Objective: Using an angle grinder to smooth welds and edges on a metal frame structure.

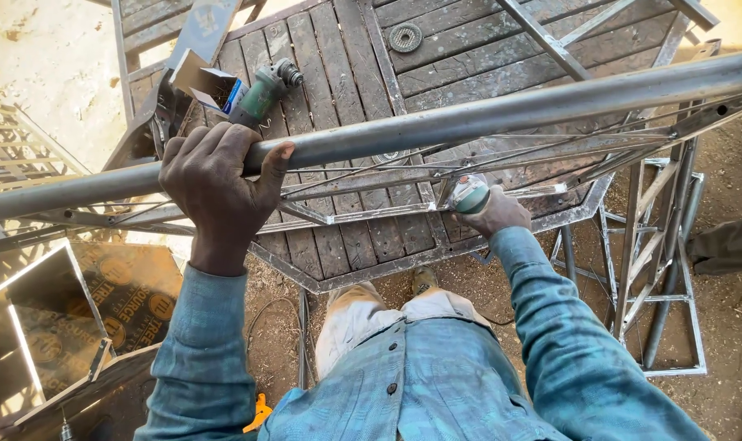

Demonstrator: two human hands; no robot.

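A left hand (216, 184) clamps its fingers over a steel pipe (485, 114) while, at four o'clock, the right hand (495, 214) grips a green grinder (471, 196) above a slatted worktable (338, 73) on dirt ground.

harsh sunlight, ground (44, 57) top left blown out; workspace shaded, sharp focus, slight wide-angle edge bending.

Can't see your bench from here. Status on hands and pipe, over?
Left hand gripping steel pipe. Right hand holding green grinder under it, at the frame. Second grinder lying on table behind.
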